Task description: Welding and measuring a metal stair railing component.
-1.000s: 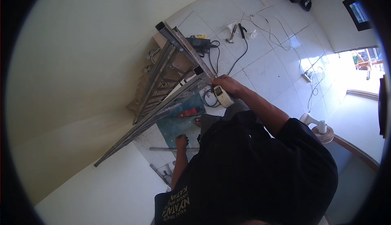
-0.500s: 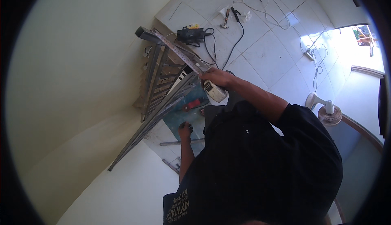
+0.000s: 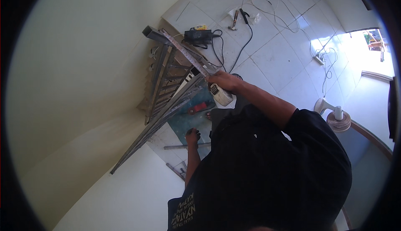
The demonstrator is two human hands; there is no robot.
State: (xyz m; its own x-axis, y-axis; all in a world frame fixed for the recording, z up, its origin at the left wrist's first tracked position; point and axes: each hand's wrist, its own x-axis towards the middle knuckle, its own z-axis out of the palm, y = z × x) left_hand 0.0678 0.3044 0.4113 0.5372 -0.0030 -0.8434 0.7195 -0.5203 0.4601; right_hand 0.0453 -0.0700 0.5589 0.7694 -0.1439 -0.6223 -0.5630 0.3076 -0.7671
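1. Head view: right hand (image 3: 225, 81), fingers closed on a tape measure case (image 3: 220, 94); its thin blade (image 3: 184, 53) runs beyond the fingertips along the steel frame (image 3: 167, 93).
2. Left hand (image 3: 192, 137) hangs low; finger state cannot be determined.
3. Handling: case light, rigid, grip its body. Blade flexible, likely buckles.

Black short-sleeved shirt (image 3: 267, 168); pale lettering at hem; forearms bare

Floor's got a black power unit (image 3: 198, 36), a hammer (image 3: 234, 20), tangled cables (image 3: 288, 22) and a white fan (image 3: 336, 117).
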